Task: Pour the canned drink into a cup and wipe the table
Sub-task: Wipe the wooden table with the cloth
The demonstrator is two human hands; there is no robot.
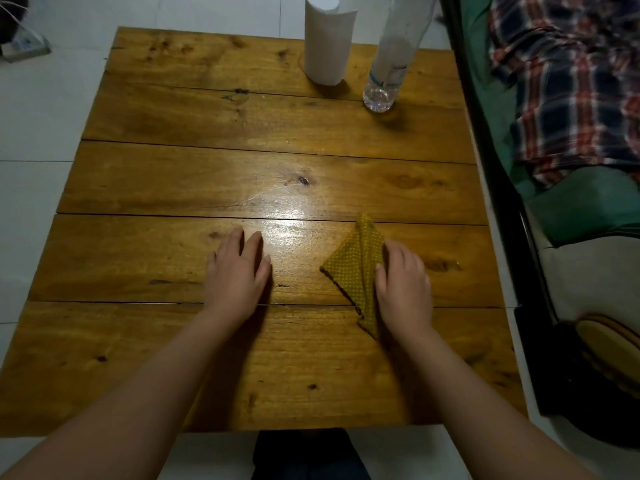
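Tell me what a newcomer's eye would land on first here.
The folded mustard-yellow dotted cloth on the glossy wooden plank table, with the right hand resting on its right edge. The left hand lies flat beside it. At the far edge stand a white paper towel roll and a clear plastic bottle.

Both forearms are bare up to the lower edge of the frame, with no sleeves showing. The left hand (237,271) and right hand (403,285) wear no gloves. Dark trousers (304,455) show at bottom centre.
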